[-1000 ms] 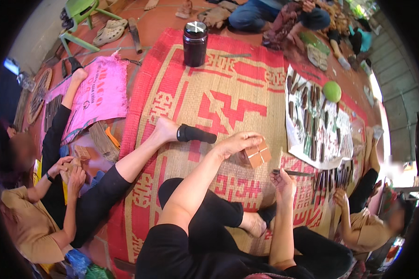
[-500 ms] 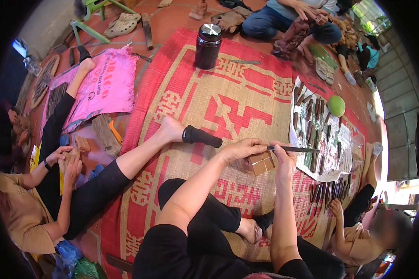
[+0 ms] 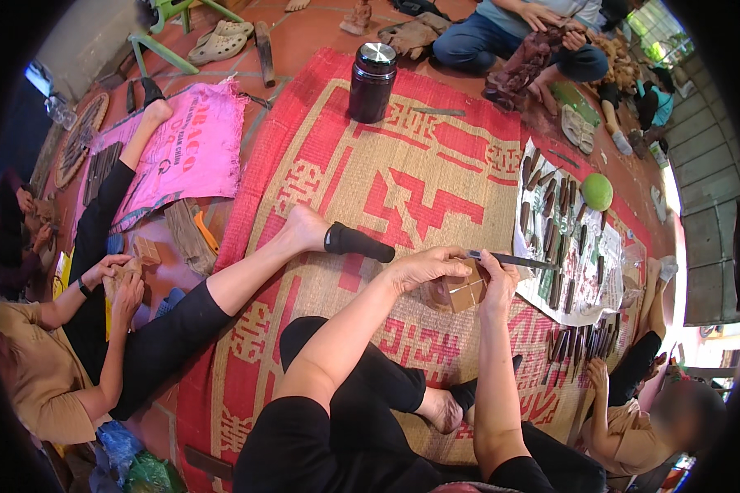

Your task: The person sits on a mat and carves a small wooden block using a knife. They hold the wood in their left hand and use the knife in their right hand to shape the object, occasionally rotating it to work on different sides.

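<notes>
Over the woven mat, my left hand (image 3: 430,269) is closed on the left side of a small brown block (image 3: 466,292) with pale lines crossing its face. My right hand (image 3: 497,282) is closed on a slim dark carving tool (image 3: 522,262), close to the tool's left end. That end lies above the block's top edge, near my left fingertips. The rest of the tool sticks out to the right, towards a white sheet (image 3: 580,307) bearing several dark-handled tools (image 3: 553,246). My fingers hide parts of the block, and whether the tip touches it I cannot tell.
A dark flask (image 3: 372,86) stands at the mat's far side. A green round fruit (image 3: 596,191) sits on the white sheet, with more tools (image 3: 580,343) in a row nearer me. Co-workers sit left, right and beyond; one stretched leg (image 3: 251,255) reaches onto the red-patterned mat (image 3: 321,214).
My right hand has come slightly left with the carving tool, whose far end now points a little lower. The block has turned slightly. The whole view has shifted a little.
</notes>
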The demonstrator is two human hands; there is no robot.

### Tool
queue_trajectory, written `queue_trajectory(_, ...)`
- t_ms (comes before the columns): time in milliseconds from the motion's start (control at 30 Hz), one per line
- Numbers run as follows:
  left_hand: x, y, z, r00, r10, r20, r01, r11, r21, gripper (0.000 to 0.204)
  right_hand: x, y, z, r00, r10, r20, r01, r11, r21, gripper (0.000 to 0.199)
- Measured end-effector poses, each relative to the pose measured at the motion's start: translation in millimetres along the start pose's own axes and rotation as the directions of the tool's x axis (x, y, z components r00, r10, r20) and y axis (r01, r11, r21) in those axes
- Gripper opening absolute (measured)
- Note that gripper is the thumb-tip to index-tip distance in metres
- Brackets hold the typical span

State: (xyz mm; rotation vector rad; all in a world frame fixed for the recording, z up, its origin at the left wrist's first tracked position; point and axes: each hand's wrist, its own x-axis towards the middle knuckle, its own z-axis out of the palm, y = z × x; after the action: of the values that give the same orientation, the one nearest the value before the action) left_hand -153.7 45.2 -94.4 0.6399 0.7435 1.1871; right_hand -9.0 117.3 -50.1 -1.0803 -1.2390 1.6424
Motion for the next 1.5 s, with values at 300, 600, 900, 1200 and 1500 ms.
queue_trajectory(300,-5,9,11,0.995,0.022,-0.093,-0.024,0.999,-0.021,0.048,-8,1,-7,0.99,0.026,-0.141,-0.018,0.998,0.058,0.011)
queue_trajectory(600,-3,1,7,0.99,0.066,-0.124,-0.06,0.997,0.056,0.045,-24,12,-43,0.989,0.036,-0.146,-0.007,0.98,0.198,0.011)
queue_trajectory(900,6,3,13,0.983,0.082,-0.163,-0.062,0.991,0.12,0.037,-20,1,-52,0.99,0.108,-0.089,-0.097,0.988,0.124,0.007)
queue_trajectory(1200,5,-4,10,0.982,0.107,-0.158,-0.049,0.941,0.334,0.047,-24,7,-52,0.989,0.105,-0.107,-0.085,0.98,0.179,0.006)
queue_trajectory(1500,3,1,13,0.98,0.101,-0.17,-0.013,0.892,0.452,0.063,-24,5,-50,0.99,0.087,-0.114,-0.071,0.988,0.135,0.008)
